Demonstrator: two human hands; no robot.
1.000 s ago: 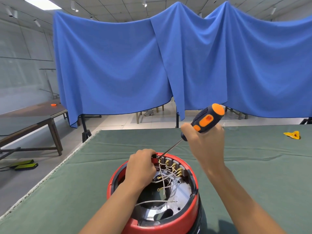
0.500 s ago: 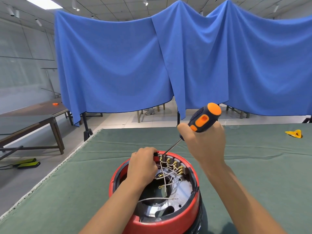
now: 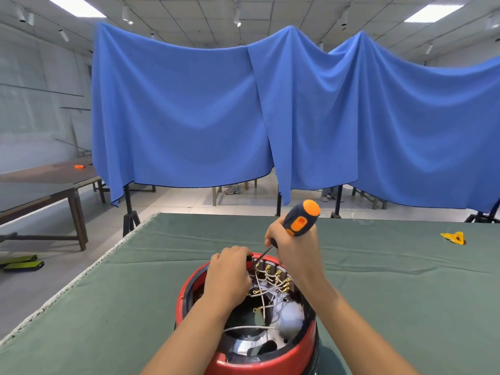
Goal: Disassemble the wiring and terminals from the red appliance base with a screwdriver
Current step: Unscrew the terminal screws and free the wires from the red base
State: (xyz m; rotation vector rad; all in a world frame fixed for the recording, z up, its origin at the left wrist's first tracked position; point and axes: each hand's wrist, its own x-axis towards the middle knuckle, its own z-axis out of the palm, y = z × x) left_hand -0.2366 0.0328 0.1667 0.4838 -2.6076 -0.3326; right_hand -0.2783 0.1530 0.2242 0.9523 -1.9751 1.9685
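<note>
Red appliance base [image 3: 270, 362] opening crowded: left hand [image 3: 230, 277] fills the far-left side, right hand [image 3: 293, 247] and screwdriver [image 3: 297, 221] angle in over the far rim. White wires [image 3: 263, 293] cross the cavity below the brass terminals [image 3: 278, 276]. Green worktop [image 3: 405, 293] open either side; small yellow piece [image 3: 454, 237] far right.

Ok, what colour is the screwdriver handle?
The screwdriver handle is dark blue-black with orange patches and an orange end cap, clearest in the head view.
</note>
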